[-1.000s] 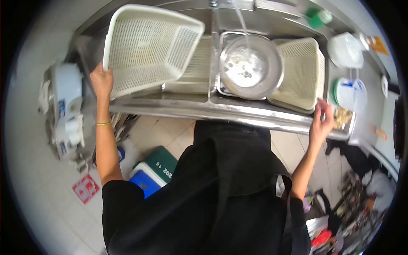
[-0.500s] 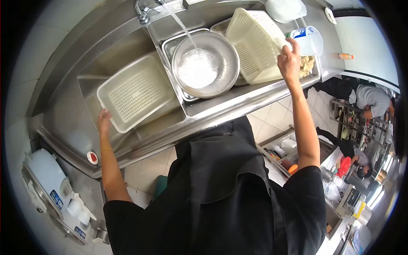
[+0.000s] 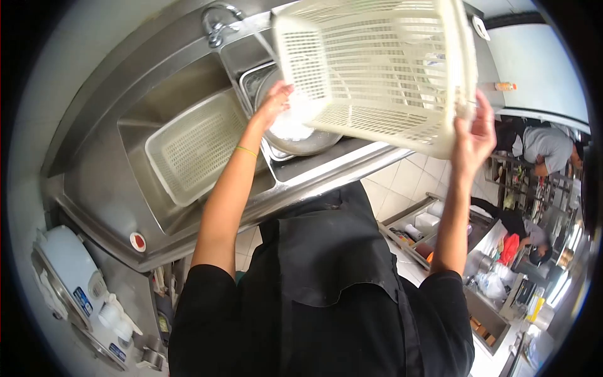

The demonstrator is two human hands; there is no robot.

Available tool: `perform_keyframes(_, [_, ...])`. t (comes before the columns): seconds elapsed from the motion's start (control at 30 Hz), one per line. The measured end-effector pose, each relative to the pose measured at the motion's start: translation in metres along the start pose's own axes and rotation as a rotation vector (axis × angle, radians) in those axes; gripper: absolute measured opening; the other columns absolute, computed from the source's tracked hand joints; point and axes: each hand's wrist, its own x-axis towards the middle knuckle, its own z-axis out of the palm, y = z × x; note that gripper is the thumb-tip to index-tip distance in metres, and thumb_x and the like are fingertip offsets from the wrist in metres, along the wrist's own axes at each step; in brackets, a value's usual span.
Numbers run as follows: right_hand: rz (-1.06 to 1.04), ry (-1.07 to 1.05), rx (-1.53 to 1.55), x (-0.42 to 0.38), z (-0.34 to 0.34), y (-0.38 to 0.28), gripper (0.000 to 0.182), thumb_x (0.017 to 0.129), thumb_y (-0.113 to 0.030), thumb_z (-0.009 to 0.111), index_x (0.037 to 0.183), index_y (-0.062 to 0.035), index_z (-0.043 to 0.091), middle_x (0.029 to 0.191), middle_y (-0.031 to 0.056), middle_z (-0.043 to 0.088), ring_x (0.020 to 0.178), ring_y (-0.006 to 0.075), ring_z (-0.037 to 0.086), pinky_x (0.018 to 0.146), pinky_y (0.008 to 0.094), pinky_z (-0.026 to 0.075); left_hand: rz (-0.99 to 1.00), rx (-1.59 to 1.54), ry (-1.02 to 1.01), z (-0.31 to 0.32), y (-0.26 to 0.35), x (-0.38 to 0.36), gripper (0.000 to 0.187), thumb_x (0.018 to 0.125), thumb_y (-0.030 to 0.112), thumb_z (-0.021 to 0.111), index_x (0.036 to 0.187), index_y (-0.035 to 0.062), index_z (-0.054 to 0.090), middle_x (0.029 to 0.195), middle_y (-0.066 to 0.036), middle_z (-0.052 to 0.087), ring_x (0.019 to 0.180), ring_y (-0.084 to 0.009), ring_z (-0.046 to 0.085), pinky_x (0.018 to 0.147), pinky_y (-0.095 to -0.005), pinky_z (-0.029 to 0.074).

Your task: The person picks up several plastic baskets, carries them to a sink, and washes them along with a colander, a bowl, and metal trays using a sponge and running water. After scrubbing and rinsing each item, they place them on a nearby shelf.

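Observation:
A cream slatted plastic basket point(image 3: 463, 69) is lifted and tilted above the sink, its open side toward the right. My left hand point(image 3: 274, 105) is closed at its lower left end. My right hand point(image 3: 475, 135) grips the rim on the right, thumb and fingers around it. Under the raised basket, a round metal bowl point(image 3: 308, 147) is partly hidden, with bright water in it. Lying in the left basin is another cream perforated basket point(image 3: 198, 144). Water runs from the faucet point(image 3: 217, 30) behind the bowl.
The sink's front edge point(image 3: 295, 182) runs between my body and the basins. A small bottle point(image 3: 504, 86) is at the right, and a white-and-red round item point(image 3: 137, 242) sits at the left corner. Two people, one in a grey shirt point(image 3: 546, 143), are farther right.
The slatted basket has come up from the right side of the sink into both hands. My left hand moved right from beside the other basket, which stays in the left basin.

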Motion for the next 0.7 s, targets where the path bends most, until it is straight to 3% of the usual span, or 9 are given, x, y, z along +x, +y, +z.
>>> perform_keyframes(0.07, [0.020,0.072,0.053,-0.022,0.002,0.057,0.050,0.073,0.004,0.059,0.122,0.0041,0.051,0.119,0.0160,0.057,0.114,0.0234,0.052,0.096,0.0345,0.041,0.321,0.041,-0.071,-0.012,0.005,0.025,0.052,0.081,0.010,0.062,0.127,-0.0037,0.041,0.121,-0.015,0.053,0.107,-0.0223,0.055,0.090,-0.0336,0.046])
perform_keyframes(0.13, [-0.022,0.003,-0.362,-0.041,-0.007,0.118,0.049,0.077,-0.011,0.061,0.123,0.0026,0.050,0.131,0.0209,0.047,0.124,0.0318,0.043,0.104,0.0387,0.031,0.479,0.277,0.278,-0.028,0.031,0.021,0.036,0.075,0.002,0.067,0.108,-0.0043,0.055,0.100,-0.015,0.062,0.089,-0.0208,0.061,0.075,-0.0325,0.051])
perform_keyframes(0.17, [0.092,-0.142,-0.481,-0.049,-0.017,0.126,0.045,0.078,-0.013,0.062,0.121,-0.0019,0.053,0.132,0.0183,0.047,0.123,0.0306,0.043,0.103,0.0406,0.031,0.670,0.503,0.270,-0.035,0.057,0.018,0.023,0.074,-0.006,0.061,0.097,-0.0050,0.059,0.091,-0.010,0.065,0.082,-0.0181,0.062,0.076,-0.0294,0.049])
perform_keyframes(0.27, [0.383,-0.067,-0.028,-0.064,-0.058,0.186,0.031,0.077,-0.014,0.066,0.106,-0.0059,0.060,0.126,0.0141,0.051,0.117,0.0263,0.049,0.094,0.0364,0.041,1.127,1.061,0.281,0.008,0.128,-0.043,0.032,0.072,-0.010,0.056,0.104,-0.0085,0.057,0.112,-0.017,0.059,0.098,-0.0273,0.059,0.087,-0.0324,0.045])
perform_keyframes(0.37, [0.236,0.039,-0.296,-0.026,-0.103,0.182,0.027,0.076,-0.006,0.064,0.103,-0.0064,0.061,0.116,0.0099,0.057,0.108,0.0228,0.055,0.085,0.0336,0.046,1.416,1.335,0.011,0.050,0.147,-0.085,0.014,0.073,-0.017,0.049,0.085,-0.0096,0.053,0.122,-0.023,0.054,0.117,-0.0339,0.051,0.100,-0.0412,0.041])
perform_keyframes(0.43, [0.085,0.053,-0.466,0.015,-0.127,0.192,0.024,0.078,0.000,0.061,0.102,-0.0062,0.062,0.118,0.0122,0.056,0.106,0.0215,0.057,0.080,0.0304,0.050,1.274,1.594,-0.145,0.055,0.123,-0.103,0.012,0.074,-0.013,0.047,0.083,-0.0055,0.053,0.128,-0.022,0.050,0.122,-0.0353,0.046,0.102,-0.0496,0.037])
perform_keyframes(0.6, [-0.003,0.140,-0.662,0.125,-0.150,0.240,0.021,0.074,-0.009,0.066,0.095,-0.0096,0.063,0.114,0.0120,0.057,0.103,0.0310,0.056,0.085,0.0374,0.046,0.693,1.803,-0.265,0.086,0.042,-0.086,0.018,0.075,-0.011,0.047,0.090,-0.0042,0.054,0.129,-0.022,0.049,0.118,-0.0356,0.050,0.100,-0.0453,0.040])
perform_keyframes(0.67, [0.082,0.130,-0.547,0.153,-0.156,0.253,0.021,0.076,-0.010,0.066,0.096,-0.0099,0.064,0.116,0.0117,0.056,0.103,0.0296,0.056,0.083,0.0374,0.047,0.270,1.624,0.071,0.098,0.034,-0.044,0.026,0.075,-0.008,0.050,0.099,-0.0024,0.058,0.129,-0.023,0.047,0.118,-0.0362,0.048,0.094,-0.0433,0.044])
perform_keyframes(0.7, [0.057,0.130,-0.503,0.161,-0.160,0.260,0.019,0.077,-0.010,0.065,0.096,-0.0100,0.064,0.116,0.0115,0.056,0.103,0.0280,0.056,0.081,0.0371,0.049,0.257,1.642,0.071,0.102,0.047,-0.022,0.026,0.075,-0.008,0.050,0.099,-0.0024,0.058,0.129,-0.023,0.047,0.118,-0.0362,0.048,0.094,-0.0433,0.044])
